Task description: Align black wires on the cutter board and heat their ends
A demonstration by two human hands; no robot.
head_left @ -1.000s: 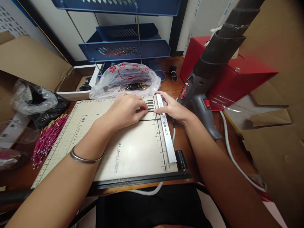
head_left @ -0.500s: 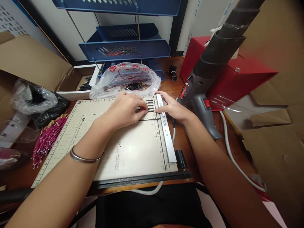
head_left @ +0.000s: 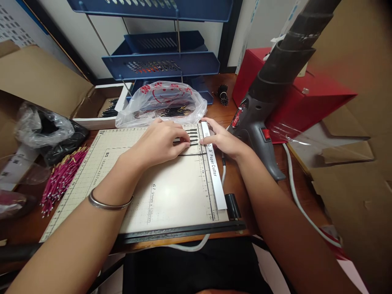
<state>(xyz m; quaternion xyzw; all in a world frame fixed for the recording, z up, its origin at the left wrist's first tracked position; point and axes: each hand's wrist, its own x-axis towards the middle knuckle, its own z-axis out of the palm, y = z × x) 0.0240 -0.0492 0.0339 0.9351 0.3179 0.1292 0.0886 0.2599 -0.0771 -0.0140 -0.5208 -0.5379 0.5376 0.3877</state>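
Observation:
A cream paper cutter (head_left: 174, 183) with printed grid lines lies in front of me. Several short black cord-like pieces (head_left: 192, 136) rest side by side near its right edge, their ends toward the white guard strip (head_left: 215, 173). My left hand (head_left: 167, 141) is closed over the pieces, thumb and fingertips pressing the nearest ones; its palm hides their left ends. My right hand (head_left: 223, 139) reaches across the white strip, thumb and index finger apart, the thumb tip beside the ends of the pieces. Its other fingers are mostly hidden.
Magenta cords with gold tips (head_left: 64, 177) lie at the left. Behind the cutter are a plastic bag (head_left: 134, 112) of black pieces and a blue rack (head_left: 159, 63). A grey heat gun (head_left: 263, 126) stands at the right before a red box (head_left: 321, 98), near a white cable (head_left: 295, 188).
Both hands keep nearly the same place on the cutter. The view has shifted very slightly; the black pieces lie as before.

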